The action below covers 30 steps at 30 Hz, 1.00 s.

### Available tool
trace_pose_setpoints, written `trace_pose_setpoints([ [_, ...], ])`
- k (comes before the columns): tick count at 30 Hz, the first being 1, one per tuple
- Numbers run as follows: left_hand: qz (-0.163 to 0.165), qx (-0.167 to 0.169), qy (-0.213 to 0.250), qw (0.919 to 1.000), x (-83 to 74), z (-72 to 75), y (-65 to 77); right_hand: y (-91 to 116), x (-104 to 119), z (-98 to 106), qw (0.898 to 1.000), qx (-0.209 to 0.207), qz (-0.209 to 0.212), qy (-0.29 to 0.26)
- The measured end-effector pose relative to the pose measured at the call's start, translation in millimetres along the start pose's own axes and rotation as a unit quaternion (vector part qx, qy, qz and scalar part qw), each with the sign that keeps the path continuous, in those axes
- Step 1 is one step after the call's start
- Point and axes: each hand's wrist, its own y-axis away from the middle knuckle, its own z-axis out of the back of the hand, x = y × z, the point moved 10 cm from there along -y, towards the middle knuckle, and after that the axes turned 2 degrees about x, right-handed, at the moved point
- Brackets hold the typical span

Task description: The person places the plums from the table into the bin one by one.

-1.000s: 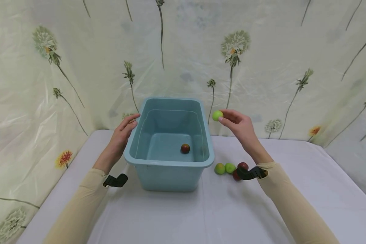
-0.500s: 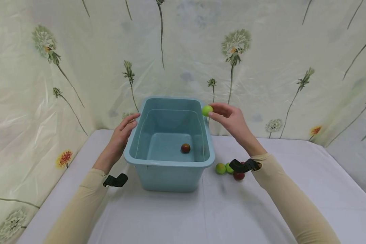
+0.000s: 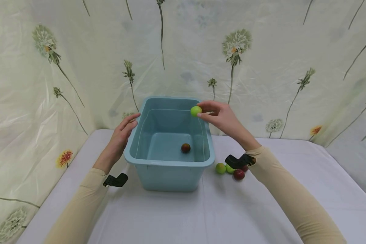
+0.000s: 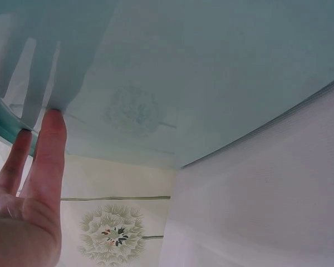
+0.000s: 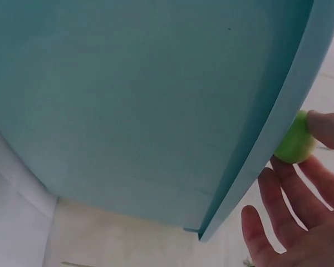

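Observation:
A light blue plastic tub (image 3: pixel 170 163) stands on the table, with one dark red round fruit (image 3: pixel 185 148) on its floor. My right hand (image 3: pixel 218 116) pinches a small round green fruit (image 3: pixel 196 111) between thumb and fingers, over the tub's far right rim. In the right wrist view the green fruit (image 5: pixel 296 143) shows partly behind the rim, beside the tub's outer wall (image 5: pixel 128 111). My left hand (image 3: pixel 119 138) is at the tub's left side, fingers extended. The left wrist view has its fingertips (image 4: pixel 54 119) right at the wall under the rim.
Right of the tub, a small group of fruit lies on the white-covered table (image 3: pixel 177 217): a green one with a blush (image 3: pixel 221 168), another green one (image 3: pixel 229 169) and red ones (image 3: pixel 239 174), partly behind the wrist camera. A flower-printed sheet (image 3: pixel 183 51) hangs behind.
My right hand has moved left with the green fruit, from beside the tub to over its right rim. The left hand and the tub have stayed in place.

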Motion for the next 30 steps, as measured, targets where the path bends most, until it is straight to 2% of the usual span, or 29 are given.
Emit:
trace_pose_setpoints([
  [4, 0.002, -0.001, -0.004, 1.0, -0.1, 0.3, 0.2, 1, 25, -12, 0.999, 0.037, 0.012, 0.018],
  [6, 0.003, -0.001, -0.006, 1.0, 0.1, 0.2, 0.5, 0, 30, -18, 0.998, 0.054, 0.015, 0.027],
  [12, 0.004, -0.002, -0.006, 1.0, -0.6, 0.1, 0.9, -9, 14, -32, 0.995, 0.082, 0.029, 0.056],
  [19, 0.0, -0.001, -0.006, 1.0, -0.9, -0.2, 0.5, -14, 14, -44, 0.991, 0.101, 0.048, 0.071],
  [30, -0.001, -0.001, -0.007, 1.0, -1.1, -0.2, 0.4, -14, 13, -64, 0.983, 0.133, 0.035, 0.121],
])
